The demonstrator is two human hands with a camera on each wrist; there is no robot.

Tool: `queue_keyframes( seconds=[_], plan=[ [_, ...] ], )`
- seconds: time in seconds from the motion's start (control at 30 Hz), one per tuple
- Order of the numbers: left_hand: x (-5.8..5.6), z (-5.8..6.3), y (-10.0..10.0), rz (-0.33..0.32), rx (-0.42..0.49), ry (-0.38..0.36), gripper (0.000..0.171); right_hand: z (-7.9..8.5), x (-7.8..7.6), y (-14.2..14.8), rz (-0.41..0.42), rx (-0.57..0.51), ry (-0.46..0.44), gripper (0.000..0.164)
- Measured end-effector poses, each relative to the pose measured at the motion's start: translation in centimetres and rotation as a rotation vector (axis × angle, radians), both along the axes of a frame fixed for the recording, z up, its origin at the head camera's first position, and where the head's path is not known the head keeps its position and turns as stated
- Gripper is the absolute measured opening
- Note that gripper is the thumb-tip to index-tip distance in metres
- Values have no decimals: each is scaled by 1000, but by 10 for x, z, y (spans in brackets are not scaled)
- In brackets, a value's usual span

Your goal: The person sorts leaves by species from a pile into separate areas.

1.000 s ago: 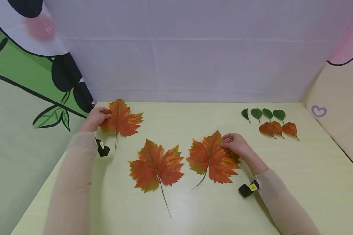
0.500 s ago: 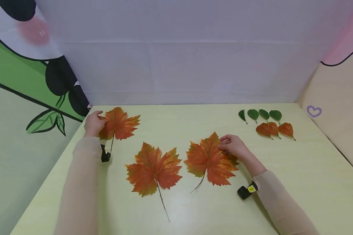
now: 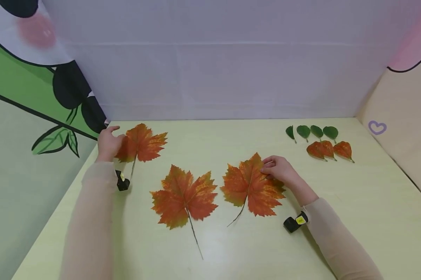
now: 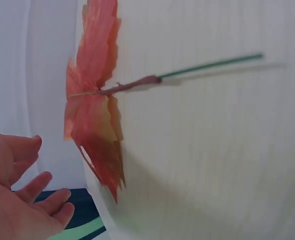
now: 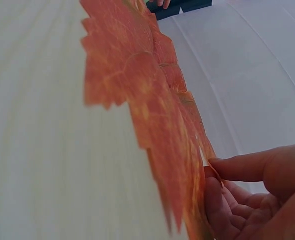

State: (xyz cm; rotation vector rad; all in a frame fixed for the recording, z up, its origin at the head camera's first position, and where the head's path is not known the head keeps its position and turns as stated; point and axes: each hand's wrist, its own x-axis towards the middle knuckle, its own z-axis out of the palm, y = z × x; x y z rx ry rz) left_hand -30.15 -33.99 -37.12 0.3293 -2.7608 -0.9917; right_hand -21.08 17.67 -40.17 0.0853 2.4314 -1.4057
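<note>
Three large orange maple leaves with thin stems lie on the table. My left hand is beside the left edge of the far-left maple leaf. In the left wrist view its fingers are loosely bent, apart from that leaf, and hold nothing. With thumb and finger, my right hand pinches the upper right edge of the right maple leaf; the pinch shows in the right wrist view on the leaf's edge. Between the hands, nearer the front, lies the middle maple leaf, untouched, its stem pointing toward me.
At the back right of the pale table lie a row of several small green leaves and, before it, small orange leaves. A lilac cloth wall rises behind the table, with printed panels at both sides.
My left hand has let go of the far-left leaf's edge and drawn a little left, its fingers loosening. That leaf now lies flatter. The right hand keeps its pinch with little movement.
</note>
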Motion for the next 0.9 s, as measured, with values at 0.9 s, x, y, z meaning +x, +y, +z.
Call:
queue_keyframes(
  seconds=[0.9],
  plan=[
    [103, 7, 86, -320, -114, -309, 33, -1, 0, -1, 15, -11, 21, 36]
  ],
)
